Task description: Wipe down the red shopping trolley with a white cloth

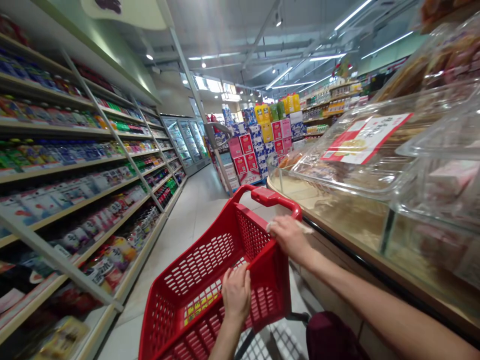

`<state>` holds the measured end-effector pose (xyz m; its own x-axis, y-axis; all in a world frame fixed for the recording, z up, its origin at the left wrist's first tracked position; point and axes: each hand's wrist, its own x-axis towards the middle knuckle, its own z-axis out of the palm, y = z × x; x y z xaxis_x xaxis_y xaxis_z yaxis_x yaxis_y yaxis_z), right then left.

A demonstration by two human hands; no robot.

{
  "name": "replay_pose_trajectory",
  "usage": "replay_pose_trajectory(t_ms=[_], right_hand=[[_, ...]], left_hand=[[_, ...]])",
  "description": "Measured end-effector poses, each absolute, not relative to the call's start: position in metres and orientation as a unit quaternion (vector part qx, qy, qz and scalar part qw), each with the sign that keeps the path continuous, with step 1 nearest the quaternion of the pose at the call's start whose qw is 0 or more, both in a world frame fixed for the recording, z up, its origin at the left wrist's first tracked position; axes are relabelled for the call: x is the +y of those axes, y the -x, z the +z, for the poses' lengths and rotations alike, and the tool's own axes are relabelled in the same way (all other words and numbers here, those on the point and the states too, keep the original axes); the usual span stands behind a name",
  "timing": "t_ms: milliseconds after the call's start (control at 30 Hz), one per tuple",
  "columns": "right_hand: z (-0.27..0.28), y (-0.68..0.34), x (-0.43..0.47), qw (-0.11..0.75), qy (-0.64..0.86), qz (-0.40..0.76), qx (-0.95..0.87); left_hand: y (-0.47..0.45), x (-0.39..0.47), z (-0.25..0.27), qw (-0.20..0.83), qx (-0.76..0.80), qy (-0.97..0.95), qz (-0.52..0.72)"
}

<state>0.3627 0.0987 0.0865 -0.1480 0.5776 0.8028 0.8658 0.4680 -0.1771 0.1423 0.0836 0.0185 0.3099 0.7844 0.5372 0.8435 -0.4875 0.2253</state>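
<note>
A red plastic shopping cart [270, 280] with perforated walls stands tilted in my view, and a yellow-green printed patch [202, 305] shows at the bottom of its basket. My left hand [237, 292] is closed over the near rim, fingers curled inward. My right hand [290, 237] is closed at the cart's corner, just below the raised red handle [275, 197]. A crumpled white tissue or thin bag [305, 228] pokes out from under that hand on both sides. My right fingertips are partly hidden.
Stocked shelves [71, 167] line the left side. Close on the right is a glass-edged counter [345, 212] with clear food packs [367, 140]. Stacked drink boxes [247, 155] stand ahead beside a slanting metal post [221, 165]. Glass-door fridges [187, 140] are at the back.
</note>
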Motion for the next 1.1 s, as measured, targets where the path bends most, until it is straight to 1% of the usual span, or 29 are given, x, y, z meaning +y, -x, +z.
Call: replay_pose_trajectory(t_ms=[67,100,167,200,233,267,300,433,533,600,667,733,833,867,933,967,1033,1100], right_hand=[[0.084,-0.337,0.093,0.462,0.413,-0.094,-0.779],[0.086,-0.328,0.094,0.5,0.403,-0.055,-0.765],[0.097,-0.325,0.102,0.603,0.426,-0.006,-0.675],[0.103,-0.331,0.108,0.647,0.449,-0.004,-0.616],[0.108,-0.34,0.113,0.673,0.467,-0.019,-0.574],[0.111,-0.351,0.118,0.673,0.479,-0.044,-0.562],[0.111,-0.362,0.12,0.651,0.484,-0.075,-0.58],[0.091,-0.392,0.105,0.494,0.468,-0.184,-0.709],[0.086,-0.408,0.09,0.415,0.46,-0.216,-0.754],[0.091,-0.421,0.088,0.388,0.437,-0.216,-0.782],[0.093,-0.431,0.089,0.408,0.413,-0.212,-0.786],[0.08,-0.43,0.087,0.459,0.408,-0.21,-0.76],[0.031,-0.403,0.068,0.511,0.443,-0.189,-0.712],[0.011,-0.391,0.059,0.507,0.455,-0.171,-0.711],[-0.019,-0.371,0.043,0.449,0.476,-0.111,-0.748],[-0.024,-0.365,0.038,0.433,0.476,-0.084,-0.761],[-0.015,-0.364,0.04,0.461,0.48,-0.083,-0.742],[0.011,-0.37,0.053,0.539,0.487,-0.133,-0.675]], left_hand=[[-0.143,0.083,0.019,0.051,-0.499,0.81,-0.305],[-0.143,0.083,0.019,0.052,-0.498,0.81,-0.307],[-0.143,0.082,0.02,0.056,-0.499,0.807,-0.311],[-0.143,0.081,0.021,0.059,-0.5,0.805,-0.314],[-0.143,0.08,0.021,0.062,-0.501,0.803,-0.316],[-0.143,0.08,0.021,0.063,-0.501,0.802,-0.317],[-0.143,0.079,0.021,0.065,-0.5,0.803,-0.318],[-0.142,0.077,0.02,0.069,-0.491,0.807,-0.322],[-0.142,0.077,0.019,0.066,-0.486,0.809,-0.323],[-0.142,0.078,0.02,0.058,-0.487,0.81,-0.321],[-0.143,0.079,0.02,0.048,-0.491,0.809,-0.32],[-0.143,0.081,0.021,0.035,-0.498,0.806,-0.319],[-0.145,0.084,0.022,0.017,-0.505,0.799,-0.326],[-0.145,0.084,0.023,0.011,-0.507,0.797,-0.328],[-0.145,0.085,0.024,0.004,-0.512,0.794,-0.327],[-0.145,0.085,0.024,0.001,-0.515,0.793,-0.326],[-0.146,0.086,0.025,-0.001,-0.519,0.791,-0.324],[-0.146,0.085,0.027,0.001,-0.522,0.789,-0.325]])
